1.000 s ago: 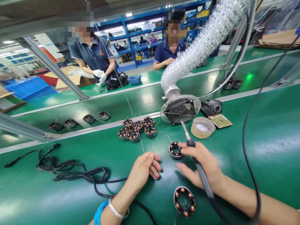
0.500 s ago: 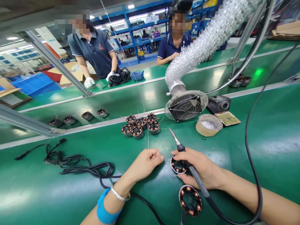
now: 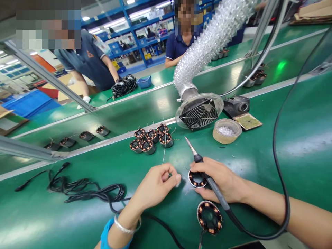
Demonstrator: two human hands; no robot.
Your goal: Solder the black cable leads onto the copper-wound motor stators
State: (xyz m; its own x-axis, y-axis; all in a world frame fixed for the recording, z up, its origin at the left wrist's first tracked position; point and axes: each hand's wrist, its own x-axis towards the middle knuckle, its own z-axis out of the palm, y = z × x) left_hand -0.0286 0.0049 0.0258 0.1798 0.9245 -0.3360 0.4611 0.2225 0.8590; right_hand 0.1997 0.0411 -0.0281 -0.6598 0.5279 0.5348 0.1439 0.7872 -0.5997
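Now gripped in the right hand (image 3: 225,180): the iron (image 3: 217,193), laid on a slant over a ring (image 3: 200,183) spanned by the same forefinger and thumb. Pointing forward and to the left, away from the body, toward the table between the ring cluster (image 3: 147,146) and the fan (image 3: 199,116). Runs lengthwise from that bare metal tip at far left to the cord (image 3: 277,166) at near right, crossing the held ring's right side (round, with no long axis of its own, and open side up). Curled at the left hand (image 3: 157,186), with thumb and forefinger bent toward the held ring but apart from it. Meets the wire (image 3: 164,152) behind the knuckles; cannot tell about any grip on it. Just below the right hand, see a larger ring (image 3: 200,211) on the green table (image 3: 293,145). Beyond, near the fan, find a tub (image 3: 222,138) of silvery bits beside a flat tray (image 3: 248,121).
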